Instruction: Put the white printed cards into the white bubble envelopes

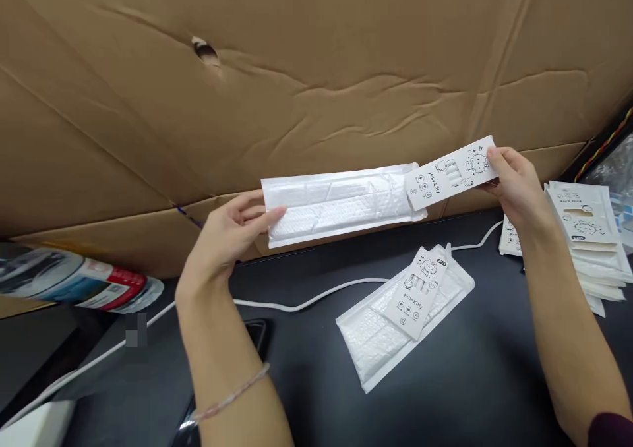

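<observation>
A smooth, dark worktop (316, 368) carries everything. Right of its middle a white mailer (368, 345) lies flat, set at a slant, its far end pointing right. A white cable (306, 303) runs over the surface from the near left towards the far right, passing behind the mailer. At the right lies a loose stack (601, 266) of mailers, with a partly hidden box (510, 237) at its left. Left of middle, a black phone-like thing (257, 333) is largely hidden. A white block (42, 424) sits near left, cut off.

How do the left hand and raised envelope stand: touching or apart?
Touching: head view shows the left hand pinching the raised envelope, thumb over one end.
</observation>
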`<state>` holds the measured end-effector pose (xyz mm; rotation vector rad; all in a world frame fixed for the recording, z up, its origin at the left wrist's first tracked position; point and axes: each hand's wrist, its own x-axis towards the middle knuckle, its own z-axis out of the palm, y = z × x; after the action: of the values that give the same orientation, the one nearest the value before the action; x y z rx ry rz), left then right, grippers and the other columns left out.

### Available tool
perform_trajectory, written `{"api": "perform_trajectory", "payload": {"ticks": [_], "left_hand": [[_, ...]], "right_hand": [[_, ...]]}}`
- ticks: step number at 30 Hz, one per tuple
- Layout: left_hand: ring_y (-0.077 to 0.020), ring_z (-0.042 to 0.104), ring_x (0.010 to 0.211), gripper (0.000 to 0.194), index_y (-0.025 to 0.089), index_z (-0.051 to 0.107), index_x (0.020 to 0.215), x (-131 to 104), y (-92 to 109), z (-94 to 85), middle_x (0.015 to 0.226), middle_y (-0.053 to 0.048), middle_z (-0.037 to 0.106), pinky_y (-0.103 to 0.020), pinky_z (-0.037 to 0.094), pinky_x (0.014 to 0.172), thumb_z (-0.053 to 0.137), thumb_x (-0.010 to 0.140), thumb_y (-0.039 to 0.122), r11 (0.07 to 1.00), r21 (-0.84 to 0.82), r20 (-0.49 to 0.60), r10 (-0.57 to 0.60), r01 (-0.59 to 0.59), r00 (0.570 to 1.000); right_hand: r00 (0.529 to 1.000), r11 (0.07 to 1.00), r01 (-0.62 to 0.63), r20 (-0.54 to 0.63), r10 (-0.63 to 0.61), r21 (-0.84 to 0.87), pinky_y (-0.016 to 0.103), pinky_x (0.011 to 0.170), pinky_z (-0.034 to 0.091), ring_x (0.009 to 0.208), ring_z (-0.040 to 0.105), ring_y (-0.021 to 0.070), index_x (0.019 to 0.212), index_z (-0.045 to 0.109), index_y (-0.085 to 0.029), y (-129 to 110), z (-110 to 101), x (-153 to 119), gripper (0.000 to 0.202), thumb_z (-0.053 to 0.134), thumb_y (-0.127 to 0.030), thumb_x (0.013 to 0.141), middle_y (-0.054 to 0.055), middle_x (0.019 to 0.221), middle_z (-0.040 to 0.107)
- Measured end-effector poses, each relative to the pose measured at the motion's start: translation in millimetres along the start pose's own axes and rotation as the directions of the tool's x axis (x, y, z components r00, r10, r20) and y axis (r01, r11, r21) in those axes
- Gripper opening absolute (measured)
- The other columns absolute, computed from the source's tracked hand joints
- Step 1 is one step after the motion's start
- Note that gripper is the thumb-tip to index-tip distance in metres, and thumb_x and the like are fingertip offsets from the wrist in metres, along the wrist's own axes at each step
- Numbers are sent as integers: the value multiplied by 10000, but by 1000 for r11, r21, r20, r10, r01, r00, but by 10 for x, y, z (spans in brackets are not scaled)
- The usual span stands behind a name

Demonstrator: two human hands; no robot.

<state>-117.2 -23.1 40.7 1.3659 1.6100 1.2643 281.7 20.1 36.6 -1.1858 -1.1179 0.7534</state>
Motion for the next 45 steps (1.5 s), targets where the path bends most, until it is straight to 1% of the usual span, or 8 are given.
{"api": "perform_trajectory", "payload": {"ticks": [5,10,13,18,25,35,40,45], "left_hand": [[-167,642,742,698,284,539,1274,-4,-79,-21,834,27,688,-242,530,624,799,641,421,979,201,244,-92,43,965],[-207,638,815,607,251,531,1135,67,-221,28,866,3,651,-283,545,643,752,609,457,937,348,349,-169,40,922],[-228,646,792,579,239,526,1030,151,-305,104,820,4,636,-319,543,651,731,560,506,885,460,329,-249,75,911],[-242,649,802,383,236,582,844,232,-364,277,787,-31,667,-317,486,709,603,640,559,707,704,285,-200,-64,937],[-216,617,742,344,244,553,754,247,-370,427,763,-27,647,-287,456,650,535,686,581,676,716,368,-156,-173,917],[-213,616,742,361,237,608,714,293,-494,380,769,-34,683,-278,461,658,526,708,589,687,703,349,-106,-185,931],[-208,618,730,345,231,620,718,283,-466,397,763,-32,692,-274,474,658,533,728,564,701,682,354,-69,-207,933],[-197,627,720,300,227,611,753,274,-458,417,747,-22,688,-262,473,637,556,732,521,739,645,363,-73,-195,929]], "right_hand": [[996,1000,-5,-94,4,-4,333,758,595,887,667,162,863,592,-193,15,-33,29,202,588,-392,894,44,888,676],[990,1000,7,-139,-5,10,360,713,594,880,673,195,897,609,-192,26,-96,57,198,584,-389,893,67,866,688],[994,1000,-12,-106,12,2,346,693,585,854,673,194,956,651,-181,10,-85,36,197,577,-354,898,77,860,698],[999,997,-37,-24,35,-75,323,663,568,789,669,189,911,702,-187,1,15,-14,199,592,-349,879,58,826,705],[982,976,-13,179,53,-215,328,761,542,799,666,186,947,681,-219,4,142,-99,218,598,-409,879,48,857,711],[964,959,-111,206,168,-262,299,703,531,711,629,157,978,613,-231,25,182,-102,195,568,-406,904,33,789,686],[960,953,-87,232,158,-291,326,735,535,791,646,180,984,628,-243,38,183,-104,240,563,-458,900,41,846,702],[960,965,-83,241,145,-250,343,741,544,783,662,186,994,646,-239,26,184,-115,210,572,-415,906,42,842,709]]}}
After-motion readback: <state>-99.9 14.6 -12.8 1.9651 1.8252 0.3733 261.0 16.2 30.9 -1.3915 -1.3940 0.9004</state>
